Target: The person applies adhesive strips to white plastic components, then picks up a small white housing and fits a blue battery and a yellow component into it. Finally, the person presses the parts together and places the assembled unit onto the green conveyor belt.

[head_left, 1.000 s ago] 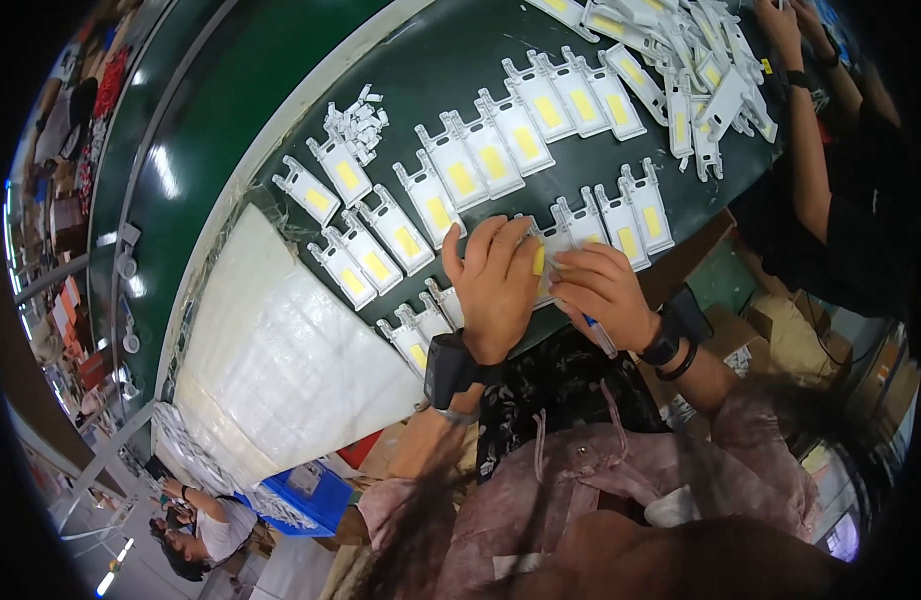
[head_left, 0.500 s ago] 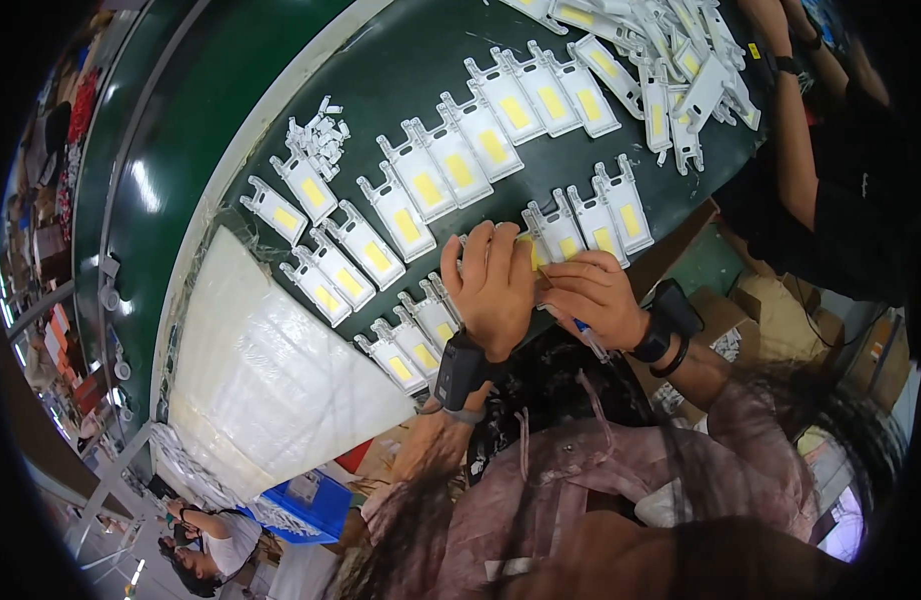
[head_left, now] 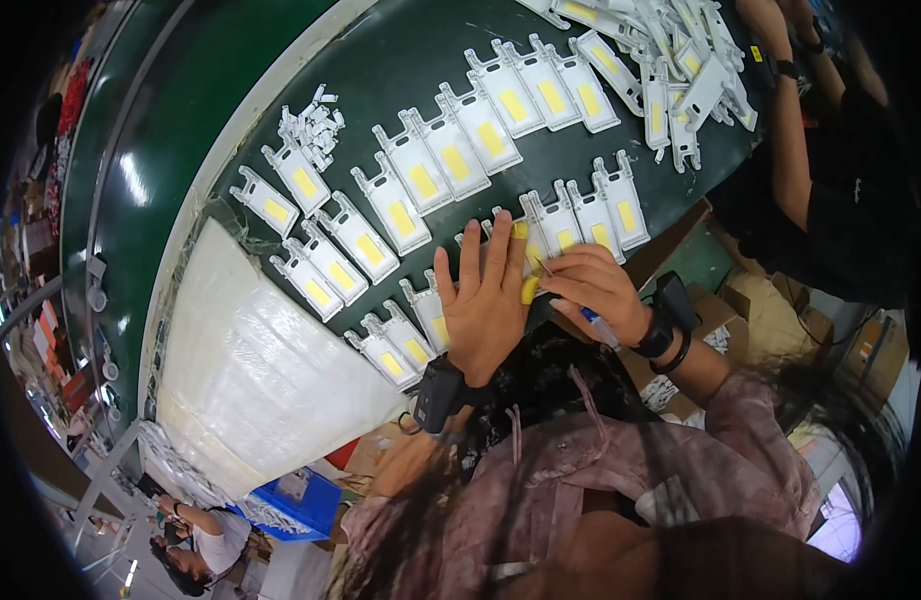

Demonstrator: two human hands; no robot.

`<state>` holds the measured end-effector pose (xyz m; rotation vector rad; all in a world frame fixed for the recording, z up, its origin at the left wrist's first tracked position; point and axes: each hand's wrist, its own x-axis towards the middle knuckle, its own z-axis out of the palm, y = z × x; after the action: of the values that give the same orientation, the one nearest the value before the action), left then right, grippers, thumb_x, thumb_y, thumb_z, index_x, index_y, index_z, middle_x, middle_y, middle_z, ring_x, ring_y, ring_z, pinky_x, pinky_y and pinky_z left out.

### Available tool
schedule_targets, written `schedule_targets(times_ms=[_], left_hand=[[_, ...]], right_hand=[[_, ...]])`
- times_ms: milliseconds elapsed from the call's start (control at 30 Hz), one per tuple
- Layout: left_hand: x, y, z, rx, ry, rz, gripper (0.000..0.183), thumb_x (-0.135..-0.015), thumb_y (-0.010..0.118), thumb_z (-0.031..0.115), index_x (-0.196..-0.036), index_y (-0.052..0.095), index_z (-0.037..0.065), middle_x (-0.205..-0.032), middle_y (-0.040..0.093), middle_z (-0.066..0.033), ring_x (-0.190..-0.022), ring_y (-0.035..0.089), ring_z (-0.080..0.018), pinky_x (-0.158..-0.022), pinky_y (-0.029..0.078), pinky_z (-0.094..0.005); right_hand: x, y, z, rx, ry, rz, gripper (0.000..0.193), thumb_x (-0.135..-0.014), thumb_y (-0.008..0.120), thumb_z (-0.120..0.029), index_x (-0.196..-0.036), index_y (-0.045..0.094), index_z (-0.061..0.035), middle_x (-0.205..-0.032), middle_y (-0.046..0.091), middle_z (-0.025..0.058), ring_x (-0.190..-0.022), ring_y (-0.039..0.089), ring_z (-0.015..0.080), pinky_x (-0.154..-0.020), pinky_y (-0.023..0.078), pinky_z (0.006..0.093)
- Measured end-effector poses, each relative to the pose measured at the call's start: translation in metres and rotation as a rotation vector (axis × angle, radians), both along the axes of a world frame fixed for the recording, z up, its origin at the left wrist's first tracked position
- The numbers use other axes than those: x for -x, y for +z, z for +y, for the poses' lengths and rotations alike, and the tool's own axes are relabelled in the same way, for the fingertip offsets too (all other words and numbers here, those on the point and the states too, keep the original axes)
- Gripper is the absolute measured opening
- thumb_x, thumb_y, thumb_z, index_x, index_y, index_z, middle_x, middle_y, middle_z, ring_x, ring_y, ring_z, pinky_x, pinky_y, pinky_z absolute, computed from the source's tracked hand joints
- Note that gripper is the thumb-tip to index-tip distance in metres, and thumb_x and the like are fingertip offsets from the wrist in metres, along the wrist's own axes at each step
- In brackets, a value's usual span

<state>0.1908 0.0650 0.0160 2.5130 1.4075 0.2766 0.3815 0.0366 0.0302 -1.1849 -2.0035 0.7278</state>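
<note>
My left hand (head_left: 486, 310) lies palm down with its fingers stretched out, over the near row of white plates. Yellow bits beside its thumb and index finger look like finger covers. Close by on the right, my right hand (head_left: 603, 293) pinches a slim pointed tool (head_left: 601, 326) with a clear and blue handle. Its thin tip points at a white plate with a yellow panel, partly hidden under my hands. Similar two-pronged plates (head_left: 553, 228) stand to the right of my fingers, and others (head_left: 389, 360) lie to the left.
Further rows of plates (head_left: 451, 158) lie across the dark green table (head_left: 381, 80). A pile of plates (head_left: 681, 80) is at the far right, near another person's arm (head_left: 789, 140). Small white parts (head_left: 314, 125) are heaped far left. White wrapped sheeting (head_left: 271, 350) covers the near left.
My left hand has flattened, its fingers spreading apart and reaching forward. The right hand stays close to its place with the tool; the plates shift slightly left in view.
</note>
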Motion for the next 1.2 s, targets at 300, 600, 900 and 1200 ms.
schedule_targets(times_ms=[300, 600, 900, 1200], left_hand=[[0.001, -0.004, 0.001, 0.001, -0.007, -0.030, 0.049, -0.087, 0.064, 0.032, -0.132, 0.056, 0.012, -0.149, 0.042, -0.0033, -0.134, 0.039, -0.0282, -0.111, 0.020, -0.0541], [0.003, -0.006, 0.001, -0.003, -0.006, -0.060, 0.048, -0.090, 0.060, 0.033, -0.132, 0.056, 0.011, -0.149, 0.042, -0.0042, -0.134, 0.040, -0.0289, -0.110, 0.023, -0.0550], [0.004, -0.006, 0.000, -0.009, -0.002, -0.057, 0.044, -0.092, 0.055, 0.033, -0.130, 0.058, 0.011, -0.150, 0.042, -0.0031, -0.137, 0.038, -0.0264, -0.112, 0.022, -0.0529], [0.003, -0.007, 0.003, 0.033, -0.017, -0.109, 0.046, -0.090, 0.060, 0.029, -0.131, 0.055, 0.009, -0.148, 0.042, -0.0049, -0.133, 0.040, -0.0291, -0.111, 0.021, -0.0548]], right_hand=[[-0.003, 0.004, 0.027, 0.253, -0.210, 0.268, 0.007, -0.095, 0.055, -0.003, -0.093, 0.060, 0.0006, -0.081, 0.060, 0.0113, -0.071, 0.059, 0.0226, -0.066, 0.047, 0.0297], [0.010, -0.013, 0.034, 0.318, -0.227, 0.166, 0.013, -0.102, 0.043, -0.008, -0.093, 0.049, -0.0006, -0.078, 0.057, 0.0079, -0.063, 0.052, 0.0127, -0.061, 0.044, 0.0260], [0.014, -0.014, 0.034, 0.266, -0.240, 0.105, 0.012, -0.102, 0.046, -0.010, -0.095, 0.050, -0.0010, -0.078, 0.057, 0.0085, -0.062, 0.053, 0.0141, -0.061, 0.045, 0.0279], [0.015, -0.018, 0.038, 0.231, -0.288, 0.057, 0.009, -0.096, 0.057, -0.010, -0.092, 0.057, -0.0015, -0.081, 0.060, 0.0129, -0.062, 0.060, 0.0288, -0.057, 0.047, 0.0347]])
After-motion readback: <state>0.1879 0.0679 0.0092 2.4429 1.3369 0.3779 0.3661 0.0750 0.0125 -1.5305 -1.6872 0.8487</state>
